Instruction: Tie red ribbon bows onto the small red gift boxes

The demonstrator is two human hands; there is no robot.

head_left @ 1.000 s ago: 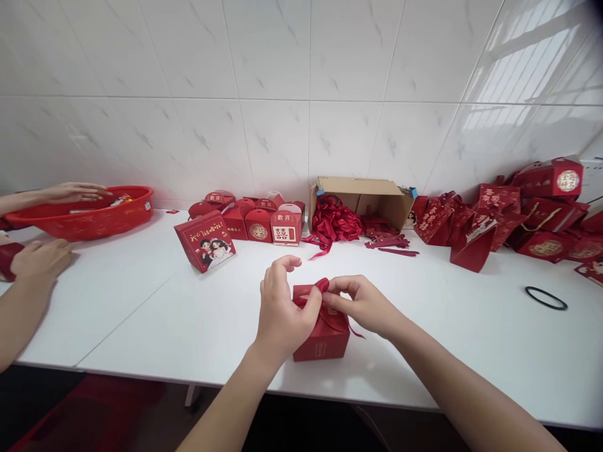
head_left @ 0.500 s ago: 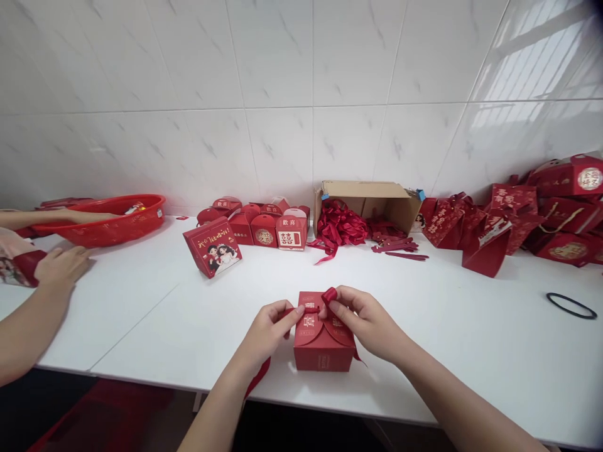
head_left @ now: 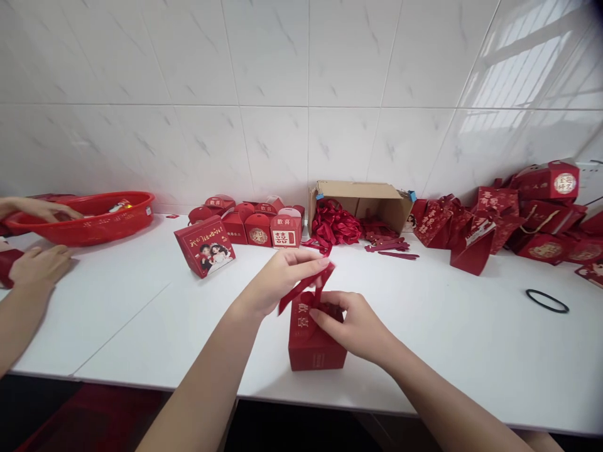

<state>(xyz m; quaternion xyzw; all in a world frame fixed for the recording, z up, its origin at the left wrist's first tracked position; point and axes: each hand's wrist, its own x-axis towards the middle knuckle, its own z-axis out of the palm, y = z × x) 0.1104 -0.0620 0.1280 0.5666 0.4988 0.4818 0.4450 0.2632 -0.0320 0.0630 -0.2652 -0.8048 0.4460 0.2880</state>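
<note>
Though mostly red, a pale-lettered box (head_left: 316, 353)

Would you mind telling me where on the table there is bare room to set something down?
One free patch of table lies between the right forearm and the black ring; another between the left forearm and the co-worker's arm. It is crowded along the wall, with basin, boxes, carton, ribbons and packages, and around the near box under the right hand.

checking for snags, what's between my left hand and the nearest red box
Red ribbon, in the head view: your left hand pinches it, and one strand runs down to the top of the red box.
</note>
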